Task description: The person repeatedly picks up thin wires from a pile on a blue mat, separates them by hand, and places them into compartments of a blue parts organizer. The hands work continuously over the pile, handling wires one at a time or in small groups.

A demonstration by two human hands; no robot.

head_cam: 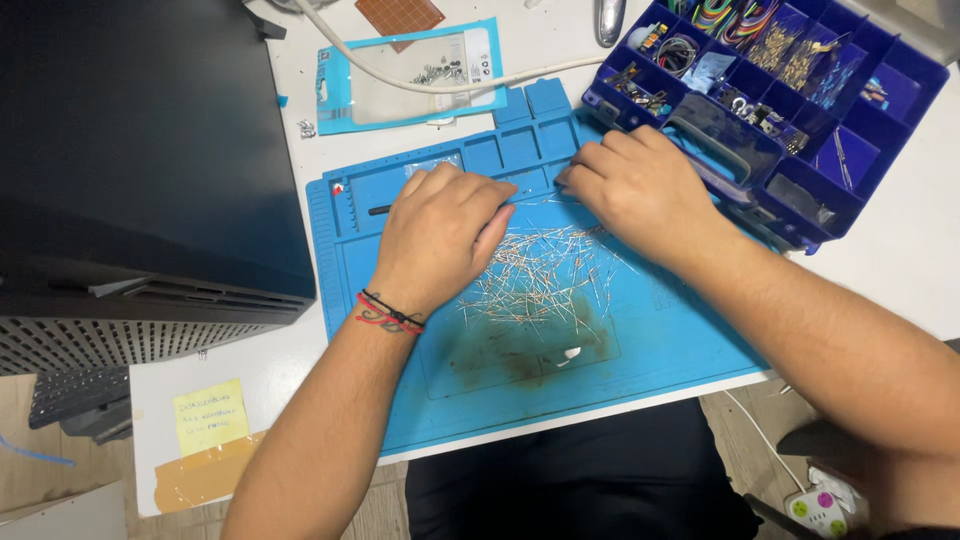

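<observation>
While both hands rest on the blue work mat [640, 350], a loose heap of thin wire-legged components [540, 275] lies spread across the mat's middle, between and just below the two hands. That mat is the thing to steer by. The left hand [440, 235] lies palm down on the mat's upper middle, fingers curled and drawn close together, their tips at the edge of the row of small moulded trays along the mat's top. Its fingertips meet the near edge of the heap; whether they pinch a single piece I cannot tell, since the knuckles hide the tips. A red and black cord bracelet [388, 315] circles that wrist.

The right hand [640, 190] rests at the mat's upper right, also knuckles up, fingers bent and narrow, the tips pointing toward the left hand and touching the mat just above the heap. What, if anything, sits between those tips is hidden.

Beyond the mat's upper right corner, touching it, stands an open dark blue organiser box [905, 90] with many compartments of small parts and coloured wires. Above the mat's top edge lies a clear packet with a light blue border [410, 75], a pale cable [450, 85] running across it. Left of the mat rises a black computer case [140, 150]. Below the mat's lower left corner, a yellow sticky note [210, 415] is stuck to the white table [900, 260]. A brownish stain [520, 350] darkens the mat's lower middle.
</observation>
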